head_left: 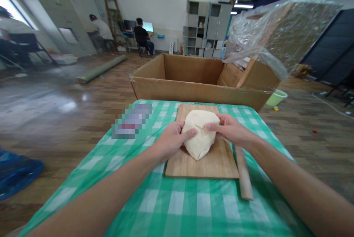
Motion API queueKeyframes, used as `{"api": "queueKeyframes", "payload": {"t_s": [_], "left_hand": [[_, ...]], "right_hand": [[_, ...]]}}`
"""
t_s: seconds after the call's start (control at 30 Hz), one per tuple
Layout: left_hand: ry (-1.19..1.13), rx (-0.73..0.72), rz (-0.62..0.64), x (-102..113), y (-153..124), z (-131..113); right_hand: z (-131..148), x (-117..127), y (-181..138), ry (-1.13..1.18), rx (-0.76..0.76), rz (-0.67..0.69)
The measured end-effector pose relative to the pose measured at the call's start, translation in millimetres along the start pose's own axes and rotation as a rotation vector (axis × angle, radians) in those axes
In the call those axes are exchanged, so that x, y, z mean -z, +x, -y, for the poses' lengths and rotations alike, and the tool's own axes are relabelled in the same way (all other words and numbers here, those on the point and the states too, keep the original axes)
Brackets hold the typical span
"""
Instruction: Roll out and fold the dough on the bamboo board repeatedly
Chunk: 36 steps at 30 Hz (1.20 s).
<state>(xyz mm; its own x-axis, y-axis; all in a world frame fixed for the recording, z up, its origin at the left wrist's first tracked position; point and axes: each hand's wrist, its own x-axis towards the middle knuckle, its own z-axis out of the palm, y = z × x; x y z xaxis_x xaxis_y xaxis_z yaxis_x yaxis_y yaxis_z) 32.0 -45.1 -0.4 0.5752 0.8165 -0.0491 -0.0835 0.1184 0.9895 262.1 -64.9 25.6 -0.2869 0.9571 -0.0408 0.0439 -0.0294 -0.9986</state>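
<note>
A pale lump of dough [199, 141] is held between both hands over a wooden cutting board [190, 168]. Its top is creased and its near end narrows to a point. My left hand [175, 136] grips the left side, thumb pressed on top and fingers curled beneath. On the right edge, my right hand [231, 128] pinches the dough with its thumb on top; the fingers below are partly hidden. Whether the dough's underside touches the board I cannot tell. Along the board's right edge lies a wooden rolling pin [243, 176], its far end near my right wrist.
A green-and-white checked tablecloth [177, 211] covers the table. A blurred-out flat item [132, 120] lies at its far left. Beyond stands a large open cardboard box [193, 88], with a plastic-wrapped carton [298, 34] at right. Several people sit in the background.
</note>
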Motion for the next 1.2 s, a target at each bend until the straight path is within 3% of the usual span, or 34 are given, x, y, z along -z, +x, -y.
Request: {"api": "queueKeyframes", "payload": {"t_s": [0.1, 0.27, 0.6, 0.93, 1.03, 1.2], "left_hand": [[0.042, -0.002, -0.006, -1.7, -2.6, -1.7], [0.083, 0.035, 0.005, -8.7, -8.0, -7.5], [-0.005, -0.021, 0.015, -11.7, -5.1, -2.2], [0.025, -0.050, -0.009, -14.0, -7.4, -3.0], [-0.044, -0.024, -0.007, -16.4, -8.1, -3.6], [-0.163, -0.001, 0.007, -15.2, -5.5, -0.8]], "right_hand": [[-2.2, -1.9, -0.4, 0.040, -0.066, 0.034], [-4.5, -8.4, -2.8, -0.020, -0.046, -0.068], [1.0, -18.5, -5.5, -0.019, 0.028, -0.206], [-4.5, -25.5, -6.5, 0.124, -0.033, -0.095], [-1.9, -32.1, -7.6, 0.104, 0.020, -0.158], [-6.7, -35.3, -2.5, 0.069, 0.155, -0.383]]}}
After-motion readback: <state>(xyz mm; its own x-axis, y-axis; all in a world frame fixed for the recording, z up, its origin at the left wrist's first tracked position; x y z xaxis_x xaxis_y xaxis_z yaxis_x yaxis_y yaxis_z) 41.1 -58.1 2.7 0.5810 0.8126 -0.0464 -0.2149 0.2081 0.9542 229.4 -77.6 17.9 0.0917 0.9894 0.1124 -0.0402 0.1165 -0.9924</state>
